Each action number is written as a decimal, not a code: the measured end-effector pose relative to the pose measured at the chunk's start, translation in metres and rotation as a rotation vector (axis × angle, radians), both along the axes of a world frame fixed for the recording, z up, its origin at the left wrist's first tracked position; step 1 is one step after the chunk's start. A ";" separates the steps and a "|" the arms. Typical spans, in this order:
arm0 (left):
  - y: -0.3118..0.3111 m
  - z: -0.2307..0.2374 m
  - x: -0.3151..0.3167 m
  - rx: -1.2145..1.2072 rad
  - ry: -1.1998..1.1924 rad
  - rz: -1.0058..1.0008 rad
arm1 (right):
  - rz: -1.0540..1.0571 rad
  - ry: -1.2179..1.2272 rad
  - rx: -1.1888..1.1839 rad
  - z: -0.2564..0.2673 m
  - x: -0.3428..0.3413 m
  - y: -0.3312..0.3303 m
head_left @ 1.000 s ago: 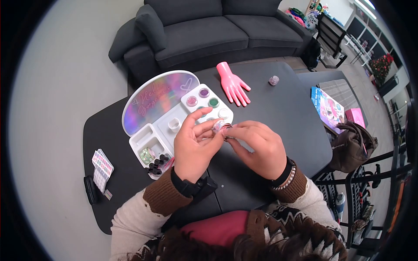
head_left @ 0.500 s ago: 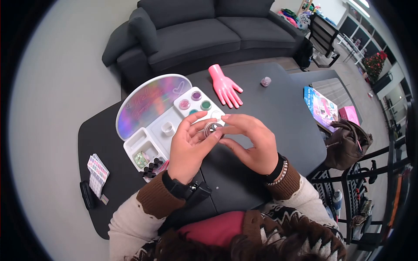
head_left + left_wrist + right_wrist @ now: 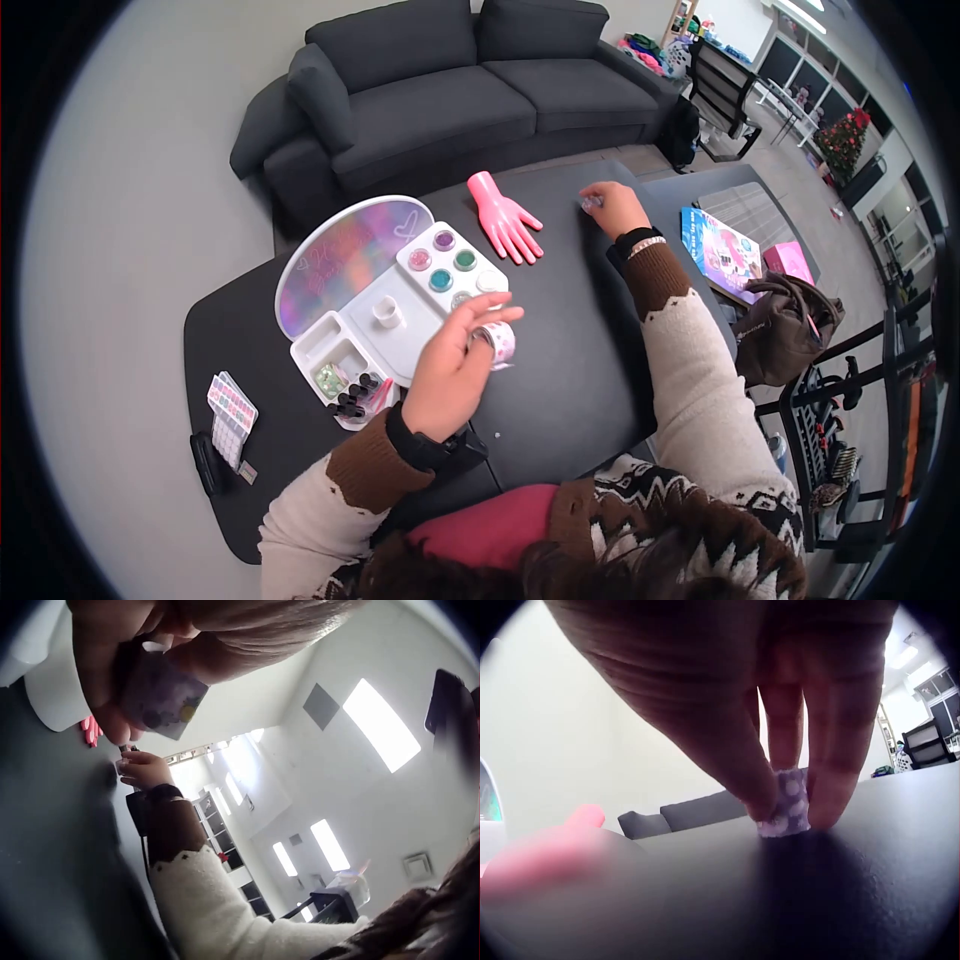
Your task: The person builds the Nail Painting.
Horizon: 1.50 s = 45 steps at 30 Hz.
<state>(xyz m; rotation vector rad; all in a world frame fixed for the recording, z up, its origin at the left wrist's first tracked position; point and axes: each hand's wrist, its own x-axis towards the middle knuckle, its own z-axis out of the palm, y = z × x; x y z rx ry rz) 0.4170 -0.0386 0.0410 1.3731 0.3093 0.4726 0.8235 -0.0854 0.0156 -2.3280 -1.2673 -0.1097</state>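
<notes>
My left hand (image 3: 450, 378) grips a small roll with pink spots (image 3: 497, 342) over the table's middle; in the left wrist view the patterned roll (image 3: 163, 692) sits between its fingers. Out at the table's far right, my right hand (image 3: 615, 212) pinches a second small roll (image 3: 591, 203). The right wrist view shows that purple, white-dotted roll (image 3: 786, 804) between thumb and fingers, at the tabletop. Left of the right hand lies a pink model hand (image 3: 506, 222). Beside my left hand stands a white tray (image 3: 383, 340) with pots of coloured glitter.
Small black-capped bottles (image 3: 352, 397) stand at the tray's near corner. Nail sheets (image 3: 232, 411) and a black case (image 3: 206, 462) lie at the left edge. A blue box (image 3: 716, 250), a pink box (image 3: 788, 262) and a brown bag (image 3: 789, 330) are at the right.
My right hand has left the left hand and reached out to the roll at the far right, now between its fingers. The left hand keeps its roll, turned so the spotted side shows.
</notes>
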 end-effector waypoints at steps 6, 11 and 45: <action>-0.001 -0.005 -0.003 0.654 0.112 -0.060 | 0.116 0.227 0.258 0.047 -0.085 -0.020; -0.003 -0.009 -0.004 0.719 0.172 -0.144 | 0.456 0.748 0.536 0.079 -0.175 -0.043; -0.003 -0.009 -0.063 -0.158 -0.020 0.179 | 0.764 0.879 0.785 0.028 -0.240 -0.050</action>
